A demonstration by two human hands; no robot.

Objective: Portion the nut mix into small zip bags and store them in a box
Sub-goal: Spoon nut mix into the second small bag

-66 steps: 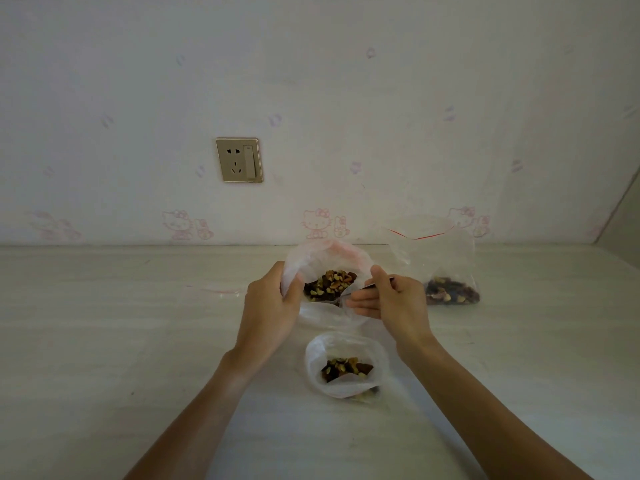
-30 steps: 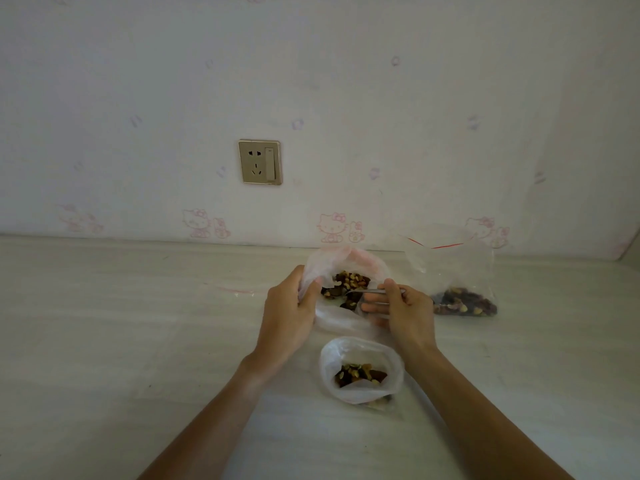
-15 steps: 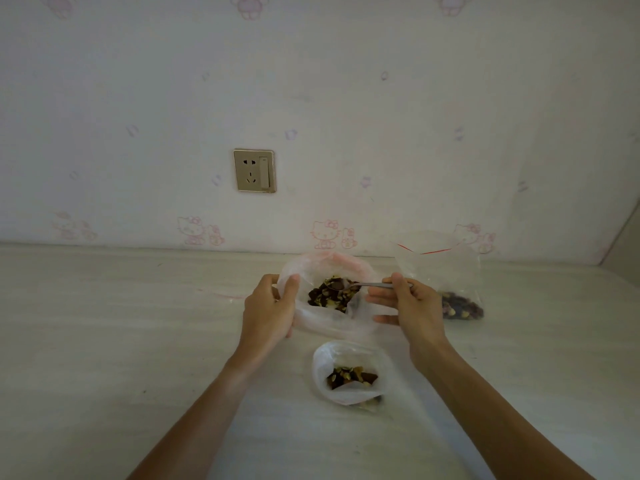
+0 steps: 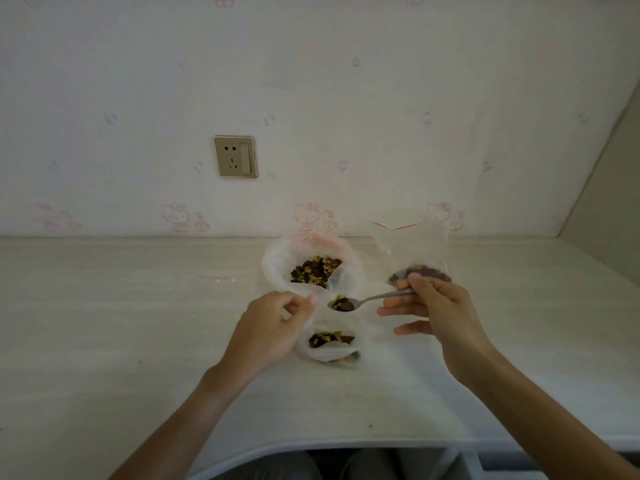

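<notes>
A big clear bag of nut mix (image 4: 277,263) lies open at the back of the table. In front of it a small zip bag (image 4: 313,355) holds some of the mix. My right hand (image 4: 438,315) grips the handle of a metal spoon (image 4: 372,299), whose bowl carries nuts and hovers just above the small bag's far edge. My left hand (image 4: 268,325) pinches the left rim of the small bag. A second zip bag (image 4: 412,244) with a red seal stands behind my right hand, with nuts at its bottom.
The pale table (image 4: 104,323) runs against a wall with a socket plate (image 4: 235,156). An empty flat zip bag (image 4: 213,277) lies left of the big bag. The table's front edge curves near my body.
My right hand lifted the loaded spoon out of the big bag and drew it toward me. My left hand let go of the big bag and took hold of the small bag's rim.
</notes>
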